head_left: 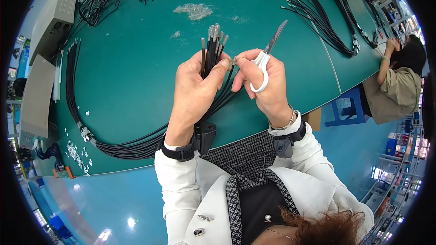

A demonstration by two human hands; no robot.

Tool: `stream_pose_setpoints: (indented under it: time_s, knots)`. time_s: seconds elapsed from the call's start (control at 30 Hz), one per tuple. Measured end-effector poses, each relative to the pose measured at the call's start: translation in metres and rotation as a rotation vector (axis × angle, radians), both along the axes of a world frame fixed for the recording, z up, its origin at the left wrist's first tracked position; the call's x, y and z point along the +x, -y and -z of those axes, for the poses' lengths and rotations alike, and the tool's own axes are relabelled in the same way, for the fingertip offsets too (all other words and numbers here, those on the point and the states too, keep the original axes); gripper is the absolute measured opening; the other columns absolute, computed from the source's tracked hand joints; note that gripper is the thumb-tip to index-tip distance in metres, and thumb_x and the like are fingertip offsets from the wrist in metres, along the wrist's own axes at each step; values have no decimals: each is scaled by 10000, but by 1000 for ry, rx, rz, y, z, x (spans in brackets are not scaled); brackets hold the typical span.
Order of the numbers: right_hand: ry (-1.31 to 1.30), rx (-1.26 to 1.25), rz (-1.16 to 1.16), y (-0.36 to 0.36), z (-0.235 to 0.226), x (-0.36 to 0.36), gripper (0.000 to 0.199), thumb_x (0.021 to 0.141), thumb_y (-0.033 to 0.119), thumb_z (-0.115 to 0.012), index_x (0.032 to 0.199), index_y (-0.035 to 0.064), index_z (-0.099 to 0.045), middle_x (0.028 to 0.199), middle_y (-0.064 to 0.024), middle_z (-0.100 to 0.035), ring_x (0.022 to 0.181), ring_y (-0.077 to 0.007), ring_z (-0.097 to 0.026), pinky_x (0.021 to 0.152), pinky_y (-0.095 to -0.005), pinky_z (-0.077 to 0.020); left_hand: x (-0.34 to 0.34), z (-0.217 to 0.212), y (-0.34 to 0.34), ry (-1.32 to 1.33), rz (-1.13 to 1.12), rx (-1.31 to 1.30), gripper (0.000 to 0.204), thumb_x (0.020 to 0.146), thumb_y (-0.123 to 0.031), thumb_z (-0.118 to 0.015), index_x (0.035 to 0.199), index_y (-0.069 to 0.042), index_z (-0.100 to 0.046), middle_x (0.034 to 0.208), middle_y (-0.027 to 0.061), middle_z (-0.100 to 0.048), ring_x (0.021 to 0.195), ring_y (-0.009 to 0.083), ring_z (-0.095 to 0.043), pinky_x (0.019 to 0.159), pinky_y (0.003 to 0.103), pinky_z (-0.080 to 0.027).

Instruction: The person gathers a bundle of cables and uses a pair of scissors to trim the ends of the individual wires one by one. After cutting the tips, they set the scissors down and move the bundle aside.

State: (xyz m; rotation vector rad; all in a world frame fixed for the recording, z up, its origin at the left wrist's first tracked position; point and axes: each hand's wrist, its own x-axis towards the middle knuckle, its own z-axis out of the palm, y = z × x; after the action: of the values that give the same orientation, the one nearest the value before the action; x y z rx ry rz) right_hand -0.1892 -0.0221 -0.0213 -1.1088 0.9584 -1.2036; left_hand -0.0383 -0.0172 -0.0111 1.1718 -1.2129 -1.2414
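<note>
My left hand [196, 84] is closed round a bundle of black cables [211, 52], their stripped silvery ends pointing up. White-handled scissors [260, 71] hang on my right hand [269, 84], blades pointing up and away to the right. With thumb and forefinger, that hand pinches the silvery tip of one cable [233, 66] beside the bundle. From my hands the cables run down and left along the table's near edge to a cluster of clear and silvery connectors [86, 134], then curve up the left side.
The green table [150, 63] bears wire scraps [194, 11] beyond my hands and small white bits [77, 154] at the near left. Grey box-shaped machines [54, 16] stand along the left. More cable bundles [334, 27] lie at far right, where a person [399, 81] sits near a blue stool [347, 109].
</note>
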Motion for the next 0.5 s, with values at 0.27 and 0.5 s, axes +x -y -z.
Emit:
stream_pose_setpoints:
  time_s: [0.27,0.5]
  knots:
    - [-92,-23,-12,-3,-14,-4,171,891,122,-576,952,-36,-602,600,-83,-620,448,-66,-528,373,-177,-309,0,0,0,-53,-11,-9,110,864,-108,-616,874,1,-612,598,-39,-497,531,33,-434,478,205,-310]
    - [-189,-141,44,-6,1,1,179,889,98,-576,998,-40,-604,589,-74,-621,510,-57,-551,453,-199,-361,2,1,1,-36,14,0,105,874,-108,-610,882,-4,-616,608,-40,-506,543,29,-441,480,200,-310]
